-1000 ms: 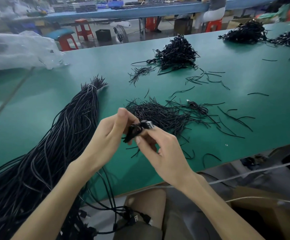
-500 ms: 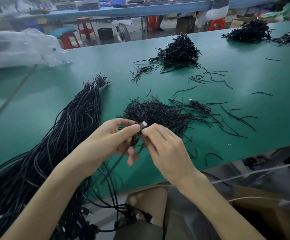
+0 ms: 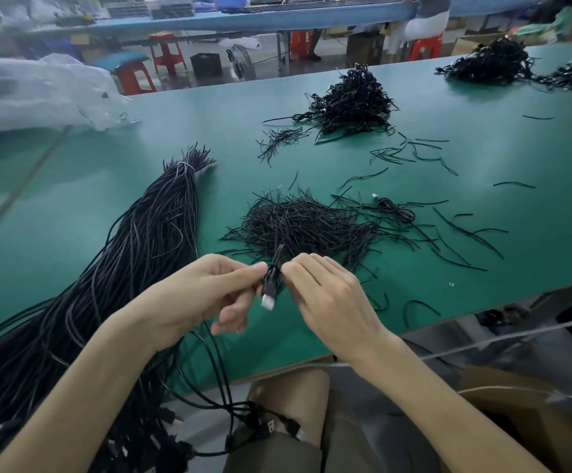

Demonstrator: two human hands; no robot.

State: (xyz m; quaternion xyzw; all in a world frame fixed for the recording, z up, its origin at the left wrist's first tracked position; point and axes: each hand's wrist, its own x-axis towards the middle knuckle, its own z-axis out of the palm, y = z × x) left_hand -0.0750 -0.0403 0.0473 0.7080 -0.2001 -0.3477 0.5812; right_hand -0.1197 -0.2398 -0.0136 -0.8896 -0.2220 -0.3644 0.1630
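My left hand (image 3: 206,295) and right hand (image 3: 332,298) both pinch coiled cable (image 3: 273,274). Seems light, limp, springy. Grip coil's middle, not dangling plug (image 3: 268,302), or loops slip.

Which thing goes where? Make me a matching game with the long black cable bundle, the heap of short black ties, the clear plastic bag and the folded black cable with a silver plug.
1. long black cable bundle
2. heap of short black ties
3. clear plastic bag
4. folded black cable with silver plug

A. pinched between left hand and right hand
B. far left of green table
C. mid-table, beyond the hands
D. draped over table's near edge

Pairs: 1-D, 2-C, 3-B, 4-A.
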